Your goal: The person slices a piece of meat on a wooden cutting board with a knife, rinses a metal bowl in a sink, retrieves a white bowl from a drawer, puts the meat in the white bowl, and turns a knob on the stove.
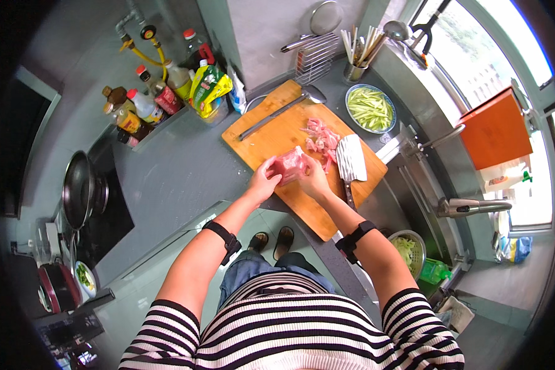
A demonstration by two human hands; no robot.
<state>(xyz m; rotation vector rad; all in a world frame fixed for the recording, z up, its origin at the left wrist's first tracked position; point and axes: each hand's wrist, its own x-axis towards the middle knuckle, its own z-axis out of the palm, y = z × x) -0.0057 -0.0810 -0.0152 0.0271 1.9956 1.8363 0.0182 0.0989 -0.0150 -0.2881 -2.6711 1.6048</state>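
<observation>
Between both hands I hold a piece of raw pink meat (290, 165) over the near left part of a wooden cutting board (263, 134). My left hand (264, 180) grips its left end, and my right hand (313, 175) has the right end. Just beyond my right hand lies a loose pile of cut raw meat (323, 138). To the right of that pile a cleaver (351, 159) rests flat on the board, its dark handle towards me. A metal spatula (277, 113) lies across the board's far left part.
A plate of sliced green vegetable (370, 108) stands beyond the board, near a utensil holder (354, 73). Sauce bottles (152, 99) line the back left. At far left a frying pan (79, 189) sits by the cooktop. The sink (384, 203) with a colander (409, 252) is on the right.
</observation>
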